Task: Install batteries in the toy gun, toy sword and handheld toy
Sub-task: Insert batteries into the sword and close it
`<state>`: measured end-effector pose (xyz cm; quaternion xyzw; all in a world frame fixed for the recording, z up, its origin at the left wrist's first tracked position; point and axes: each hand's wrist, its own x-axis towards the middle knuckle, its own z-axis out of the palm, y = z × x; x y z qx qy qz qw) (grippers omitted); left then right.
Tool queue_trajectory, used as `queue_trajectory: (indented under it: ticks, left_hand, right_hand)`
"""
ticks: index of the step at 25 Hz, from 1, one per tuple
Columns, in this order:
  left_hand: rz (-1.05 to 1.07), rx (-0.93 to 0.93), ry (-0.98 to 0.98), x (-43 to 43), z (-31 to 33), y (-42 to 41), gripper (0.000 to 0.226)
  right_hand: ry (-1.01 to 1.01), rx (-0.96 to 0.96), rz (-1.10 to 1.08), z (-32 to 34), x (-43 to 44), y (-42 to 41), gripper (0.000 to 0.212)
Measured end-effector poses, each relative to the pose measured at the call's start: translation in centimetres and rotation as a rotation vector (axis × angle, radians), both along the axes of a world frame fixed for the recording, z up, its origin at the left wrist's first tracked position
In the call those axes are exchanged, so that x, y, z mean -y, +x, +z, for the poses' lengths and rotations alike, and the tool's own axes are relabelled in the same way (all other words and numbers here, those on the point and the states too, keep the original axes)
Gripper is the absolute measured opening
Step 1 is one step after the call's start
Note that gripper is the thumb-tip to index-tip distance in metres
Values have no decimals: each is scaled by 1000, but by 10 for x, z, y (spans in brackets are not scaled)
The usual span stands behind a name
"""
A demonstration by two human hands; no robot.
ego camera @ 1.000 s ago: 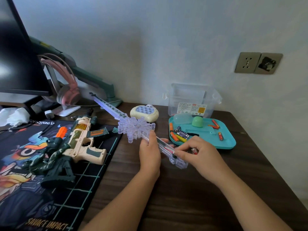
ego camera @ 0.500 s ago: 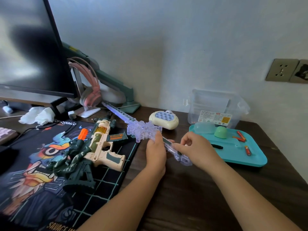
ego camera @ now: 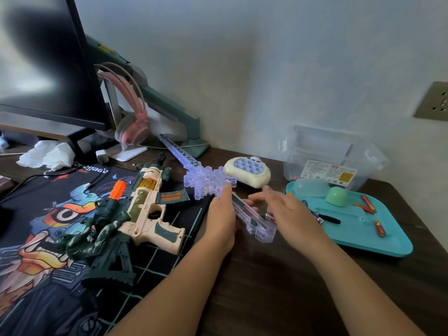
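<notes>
The clear toy sword (ego camera: 252,220) lies across the desk, its lit blade pointing far left past a snowflake guard (ego camera: 208,181). My left hand (ego camera: 221,219) grips the sword's handle just below the guard. My right hand (ego camera: 288,214) hovers over the handle's end with its fingers stretched out and apart; it looks blurred. The cream and green toy gun (ego camera: 145,214) rests on the desk mat to the left. Behind the guard sits the cream handheld toy (ego camera: 247,172). Red batteries (ego camera: 379,229) lie on the teal tray (ego camera: 378,248).
A small screwdriver (ego camera: 327,218) and a green capsule (ego camera: 337,196) are on the tray. A clear plastic box (ego camera: 327,161) stands behind it by the wall. Monitor, pink headphones (ego camera: 135,127) and crumpled tissue (ego camera: 48,155) fill the far left.
My right hand has let go of its pinch at the handle and spread its fingers. The view has swung left, and the sword blade now glows.
</notes>
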<state>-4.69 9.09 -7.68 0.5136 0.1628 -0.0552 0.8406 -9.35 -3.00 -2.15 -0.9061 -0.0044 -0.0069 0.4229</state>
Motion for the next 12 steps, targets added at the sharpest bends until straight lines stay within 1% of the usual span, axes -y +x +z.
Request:
queue_trajectory:
  ticks: [1,2,3,4,5,7,12]
  left_hand:
    - [-13,6,-23,-1,3,-1,38]
    - [-21,10,-38,-1,4,-2,39]
    - [-21,11,-42,-1,5,-2,40]
    - [-20,9,-42,-1,6,-3,41]
    - [-18,6,-46,-1,6,-3,42]
    - [-12,12,-50,-1,6,-5,41]
    - [-2,46,-50,1,6,-14,34]
  right_hand:
    - [319,-86,-123,-2,5,2,35]
    - [667,-212,-196,-3,11,5,30]
    - [974,-330,-212,-5,18,6,31]
    - [1171,-424,-197,-7,25,7,37]
    - [1265,-484,-179,-10,32,6,43]
    - [1317,-500,-138,-13,38,3,45]
    - [1256,-386,-92,-17,36,1,26]
